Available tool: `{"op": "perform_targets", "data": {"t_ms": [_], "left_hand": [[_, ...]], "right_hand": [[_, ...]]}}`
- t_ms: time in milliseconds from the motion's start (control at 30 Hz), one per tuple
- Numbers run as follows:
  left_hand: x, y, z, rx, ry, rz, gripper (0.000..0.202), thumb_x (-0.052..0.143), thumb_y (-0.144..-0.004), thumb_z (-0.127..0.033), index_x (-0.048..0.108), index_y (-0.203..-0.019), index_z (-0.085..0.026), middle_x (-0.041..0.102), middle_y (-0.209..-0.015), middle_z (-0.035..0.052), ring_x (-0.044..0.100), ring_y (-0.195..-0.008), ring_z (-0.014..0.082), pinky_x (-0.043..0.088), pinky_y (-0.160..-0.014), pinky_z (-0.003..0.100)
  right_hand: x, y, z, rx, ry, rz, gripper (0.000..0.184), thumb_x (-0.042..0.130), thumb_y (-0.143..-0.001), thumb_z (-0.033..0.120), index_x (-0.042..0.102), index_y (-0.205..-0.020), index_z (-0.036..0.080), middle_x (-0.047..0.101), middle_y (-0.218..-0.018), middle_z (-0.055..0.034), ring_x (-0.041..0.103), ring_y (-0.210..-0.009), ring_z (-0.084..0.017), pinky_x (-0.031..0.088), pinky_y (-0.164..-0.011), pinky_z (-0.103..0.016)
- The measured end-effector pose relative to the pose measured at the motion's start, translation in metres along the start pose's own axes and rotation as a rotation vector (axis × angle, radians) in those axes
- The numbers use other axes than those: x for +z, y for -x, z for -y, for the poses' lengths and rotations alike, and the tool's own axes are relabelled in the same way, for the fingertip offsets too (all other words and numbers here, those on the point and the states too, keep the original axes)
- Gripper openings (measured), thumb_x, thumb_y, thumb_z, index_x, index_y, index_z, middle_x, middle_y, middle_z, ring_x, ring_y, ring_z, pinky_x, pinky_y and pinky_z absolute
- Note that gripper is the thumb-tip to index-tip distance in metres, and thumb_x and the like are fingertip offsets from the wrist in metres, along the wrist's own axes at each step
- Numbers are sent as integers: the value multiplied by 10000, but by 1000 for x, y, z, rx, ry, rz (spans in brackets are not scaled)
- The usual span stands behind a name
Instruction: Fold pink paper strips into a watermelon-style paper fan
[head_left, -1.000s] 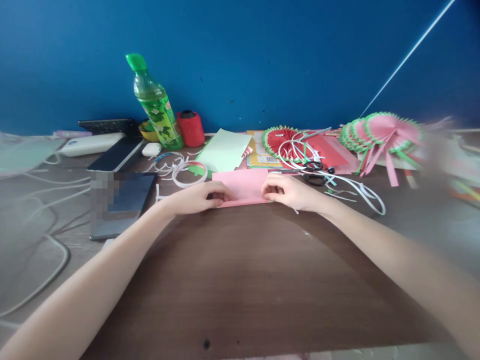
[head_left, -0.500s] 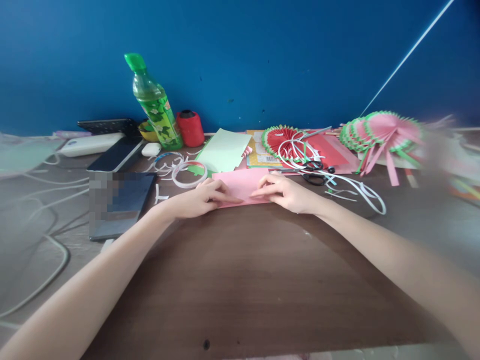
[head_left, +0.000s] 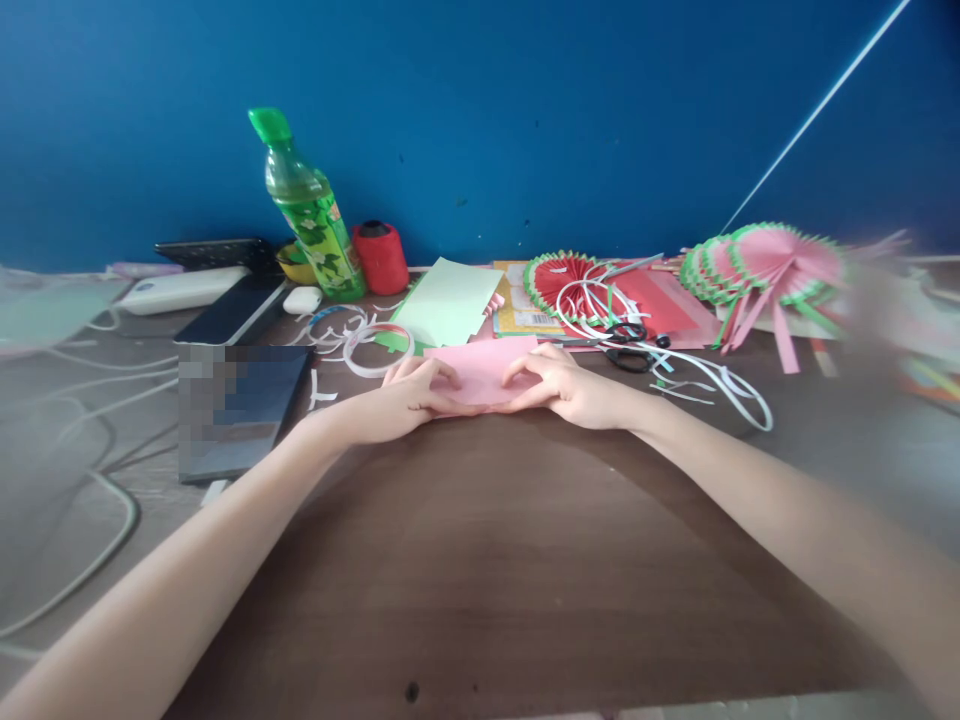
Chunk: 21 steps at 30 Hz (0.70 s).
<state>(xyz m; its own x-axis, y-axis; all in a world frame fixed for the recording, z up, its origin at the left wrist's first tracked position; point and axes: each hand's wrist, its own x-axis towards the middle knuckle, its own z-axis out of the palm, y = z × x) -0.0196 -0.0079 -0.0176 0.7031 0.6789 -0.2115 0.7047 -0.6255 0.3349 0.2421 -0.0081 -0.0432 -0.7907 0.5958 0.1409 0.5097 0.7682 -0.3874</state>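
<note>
A pink sheet of paper (head_left: pixel 484 362) lies on the brown table in front of me. My left hand (head_left: pixel 412 395) grips its near left part, thumb along the near edge and index finger bent on top. On the near right part, my right hand (head_left: pixel 555 385) holds the paper the same way. Both thumb tips almost meet at the middle of the near edge, where the paper looks slightly lifted or folded. Beyond the paper rest light green sheets (head_left: pixel 450 298). A roll of clear tape (head_left: pixel 379 349) stands close to my left hand.
Black-handled scissors (head_left: pixel 628 345) and a coil of white cord (head_left: pixel 720 375) lie to the right. Pleated pink-green paper fans (head_left: pixel 776 265) sit farther right. At the back left are a green bottle (head_left: pixel 315 215), a red thread spool (head_left: pixel 381 258) and a dark phone (head_left: pixel 232 308).
My fingers have curled and both thumbs have come together at the paper's near edge. The paper itself stays in nearly the same place.
</note>
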Motion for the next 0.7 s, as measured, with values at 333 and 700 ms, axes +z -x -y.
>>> {"op": "perform_targets", "data": {"t_ms": [333,700], "left_hand": [[6,4,10,80,12,2,553,327,-839,-90,519,-1196,-466,285,-1412,-47,184,-1319,257,111,-1093,519],[-5,7,7,67,37,45,517,338,-843,-113,501,-1240,-402,254,-1468,-30,143,-1350,270,113,-1087,525]], "right_hand": [[0,2,1,102,-18,-6,657,388,-722,-66,622,-1080,432,405,-1381,61,252,-1245,-262,160,-1045,-585],[6,5,-8,111,-128,-141,312,493,-843,136,685,-1028,298,529,-1249,-30,368,-1162,-220,248,-1054,-498]]}}
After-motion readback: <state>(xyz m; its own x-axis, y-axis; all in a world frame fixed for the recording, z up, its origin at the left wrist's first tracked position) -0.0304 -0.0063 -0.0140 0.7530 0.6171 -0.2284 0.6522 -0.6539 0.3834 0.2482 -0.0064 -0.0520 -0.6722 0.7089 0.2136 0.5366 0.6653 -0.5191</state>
